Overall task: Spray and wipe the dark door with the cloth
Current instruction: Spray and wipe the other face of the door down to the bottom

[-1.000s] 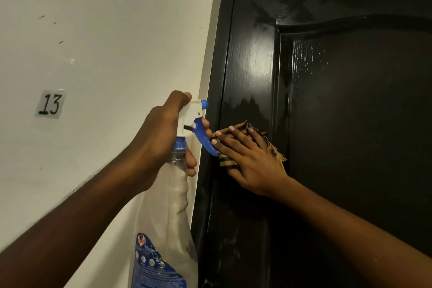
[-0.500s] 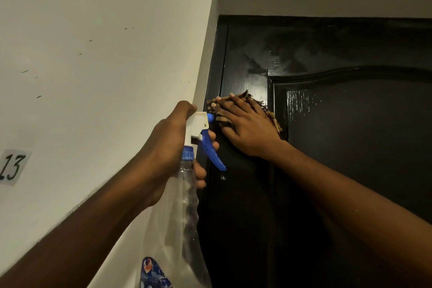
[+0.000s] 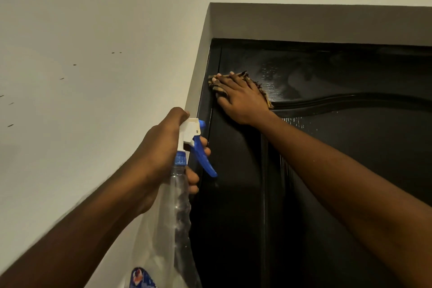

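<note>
One spray bottle point(image 3: 173, 206) gripped by the left hand point(image 3: 163, 147); right hand point(image 3: 238, 96), fingers flat, presses one cloth point(image 3: 218, 89) on one door point(image 3: 327, 147), upper centre.

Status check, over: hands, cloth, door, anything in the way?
Left grip holds bottle. Right grip flat, pressing cloth on door, top left corner. Nothing in the way.

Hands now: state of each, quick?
Left hand: grips the spray bottle by its neck.
Right hand: fingers straight, pressing the cloth against the dark door.
</note>
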